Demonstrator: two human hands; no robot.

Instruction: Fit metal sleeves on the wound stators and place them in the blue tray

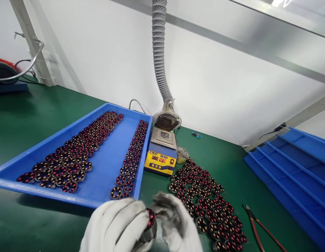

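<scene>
My left hand (pixel 117 224), in a white glove, is closed around a motor stator (pixel 151 227), a dark metal ring with red windings showing on its face. Close on its right side is my right hand (pixel 175 220), also gloved and blurred by motion. The right fingers are curled together at the edge of the ring; what they pinch there is too small to make out. Right of my hands lies a spread of similar stators (pixel 204 196), with red and copper-coloured coils. More stators (pixel 70 157) stand in bands along both long sides of a blue tray (pixel 107 140).
A yellow-and-blue solder pot (pixel 161 154) with a lit display stands behind my hands, under a grey extraction hose (pixel 159 52). Red-handled cutters (pixel 254 220) lie at right, near stacked blue trays (pixel 291 175). A small blue item (pixel 196 135) lies near the wall.
</scene>
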